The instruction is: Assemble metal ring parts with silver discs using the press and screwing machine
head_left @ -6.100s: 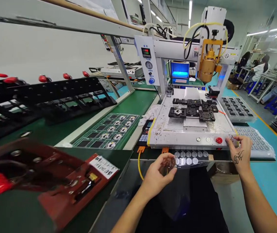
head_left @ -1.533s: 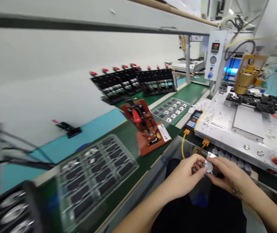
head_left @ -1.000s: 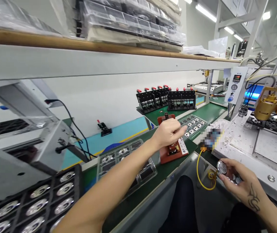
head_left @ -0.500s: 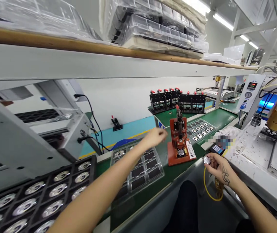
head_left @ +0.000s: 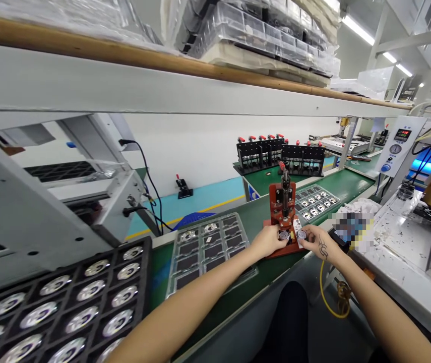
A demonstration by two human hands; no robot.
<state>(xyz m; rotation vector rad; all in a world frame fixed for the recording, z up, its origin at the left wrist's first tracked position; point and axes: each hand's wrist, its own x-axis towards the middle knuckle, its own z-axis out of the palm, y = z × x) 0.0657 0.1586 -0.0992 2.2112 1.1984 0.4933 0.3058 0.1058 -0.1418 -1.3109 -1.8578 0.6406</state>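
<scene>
Hands at a red press, center right of the frame. The red press (head_left: 276,194) stands upright on the green bench (head_left: 160,267), its clamp handle (head_left: 282,166) pointing up; this raised position presumably leaves the base accessible to the fingers. The 1st round part, the lower disc (head_left: 284,235), lies at the foot of the press, just right of the left hand (head_left: 270,241). The left fingers are bent and nearly closed around its near left edge, apparently to steady or lift it; whether they grip it or only touch it cannot be told. The 2nd round part, the held disc (head_left: 301,235), is pinched at its edge between the thumb and fingers of the right hand (head_left: 314,240), which close only as far as its rim. It projects from the fingertips toward the left, its flat face exposed, over or just beside the white label (head_left: 297,224); an edge hold probably spares that face. The 2 discs are near each other but apart, the lower disc to the left. At lower center, the clear tray (head_left: 202,254) lies beside the left forearm, and at lower left the black tray (head_left: 147,272) holds rows of shiny rings (head_left: 91,290), each in its own compartment, likely to prevent rubbing.
</scene>
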